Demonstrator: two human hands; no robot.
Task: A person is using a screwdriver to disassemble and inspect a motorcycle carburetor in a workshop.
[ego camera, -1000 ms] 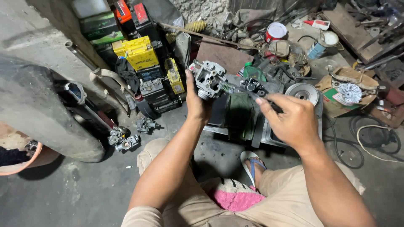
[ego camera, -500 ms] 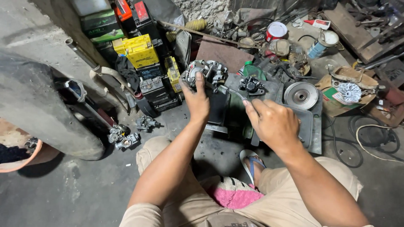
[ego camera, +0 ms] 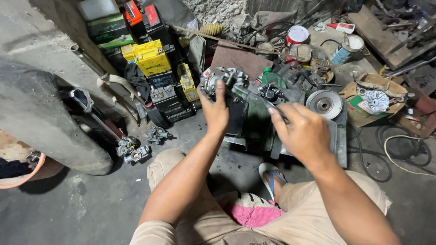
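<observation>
Nearest the camera: beige shorts (ego camera: 290, 213) over bent knees, a pink towel (ego camera: 249, 211) bunched between them, and a blue-strapped sandal (ego camera: 270, 176) on grey concrete floor (ego camera: 81, 213).

Both forearms stretched forward from there. Left hand (ego camera: 215, 111) raised, fingers wrapped tight around a small grey metal carburetor (ego camera: 223, 80), held up above the floor and in front of the battery pile. Right hand (ego camera: 302, 134) lower and to the right, fingers curled closed on a thin dark tool (ego camera: 269, 103), shaft angled up-left toward the carburetor; tip not clearly made out, contact with the carburetor cannot be told.

Just beyond the hands: dark flat metal plates (ego camera: 338, 136) on the floor, a round grey pulley disc (ego camera: 324, 104) lying on them, and a small black part (ego camera: 271, 93) to its left.

Off to the left on the floor: two more carburetor bodies (ego camera: 131, 150) beside a large dark rounded shape (ego camera: 41, 122), and an orange basin rim (ego camera: 27, 177) at the frame edge.

Farther back: stacked batteries, yellow ones (ego camera: 147, 56) among black. Right of those, a red-and-white tin (ego camera: 297, 34), a blue-and-white can (ego camera: 346, 47), and torn cardboard (ego camera: 370, 97) with a finned metal part on it. Loose cable (ego camera: 404, 154) coiled at far right.
</observation>
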